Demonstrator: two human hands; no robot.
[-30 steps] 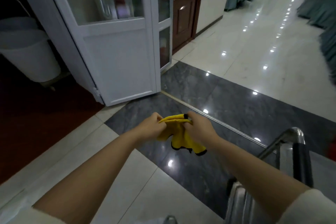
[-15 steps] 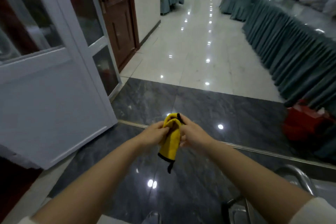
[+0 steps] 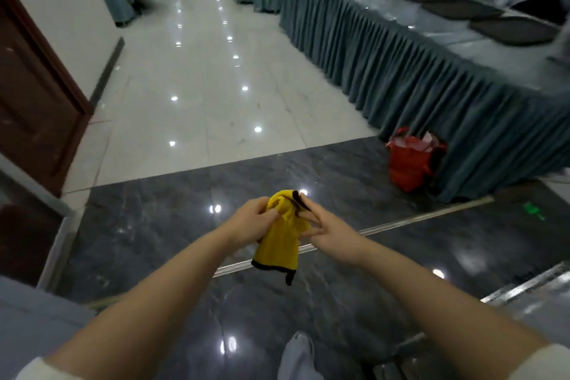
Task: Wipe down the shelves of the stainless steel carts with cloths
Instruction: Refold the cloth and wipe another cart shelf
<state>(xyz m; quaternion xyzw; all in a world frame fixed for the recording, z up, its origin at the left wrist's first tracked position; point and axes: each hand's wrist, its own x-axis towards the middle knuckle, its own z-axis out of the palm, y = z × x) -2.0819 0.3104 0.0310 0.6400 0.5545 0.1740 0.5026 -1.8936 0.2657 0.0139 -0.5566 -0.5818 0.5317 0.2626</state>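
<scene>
Hanging lengthwise from both grips, the yellow cloth [image 3: 279, 244] is held out in front over the dark floor [image 3: 160, 231]. The left hand [image 3: 251, 219] pinches its bunched top; the right hand [image 3: 324, 231] holds the black-trimmed edge. A steel cart edge [image 3: 530, 284] shows low right, nearer the right hand, so wiping probably starts that side.

Both forearms are bare from the left hand [image 3: 253, 219] and the right hand [image 3: 330, 234] back to pale cream cuffs [image 3: 543, 361], pushed up near the elbows. Below the hands shows a light grey trouser leg [image 3: 297, 358].
</scene>
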